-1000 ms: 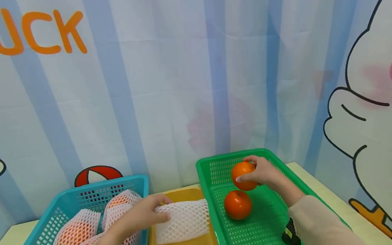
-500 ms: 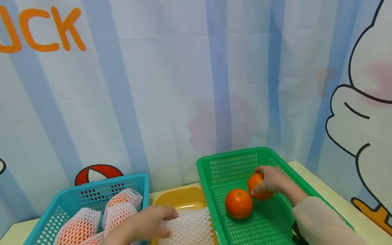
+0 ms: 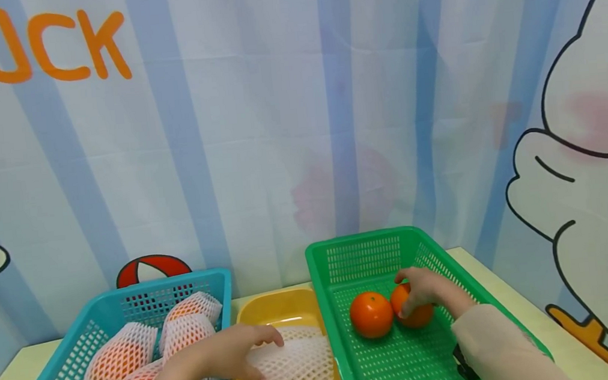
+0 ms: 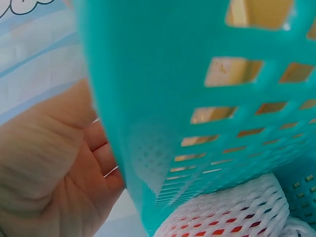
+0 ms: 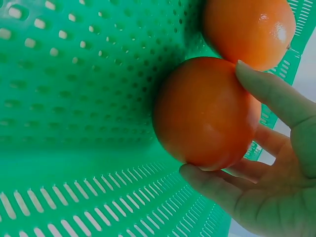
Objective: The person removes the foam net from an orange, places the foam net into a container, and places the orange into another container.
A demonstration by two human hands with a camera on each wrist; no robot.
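My right hand [image 3: 427,291] holds an orange [image 3: 414,319] in the green basket [image 3: 374,377], thumb and fingers around its sides. In the right wrist view the thumb and a fingertip touch this orange [image 5: 205,113], which sits low against the basket. A second orange [image 3: 371,315] lies right beside it. My left hand [image 3: 226,354] hangs with spread fingers over the yellow tray [image 3: 281,303], holding nothing. Below its fingers white foam net sleeves [image 3: 297,365] lie in the tray. The left wrist view shows the left hand [image 4: 54,168] past the blue basket's wall.
The blue basket [image 3: 102,304] on the left holds several oranges in foam nets [image 3: 120,360]. The yellow tray stands between the two baskets on a pale table [image 3: 36,355]. A striped curtain [image 3: 255,128] with cartoon prints hangs behind.
My left hand has let go of the foam net sleeve, which has dropped into the yellow tray. My right hand has lowered its orange, rightward and nearer, beside the other one.
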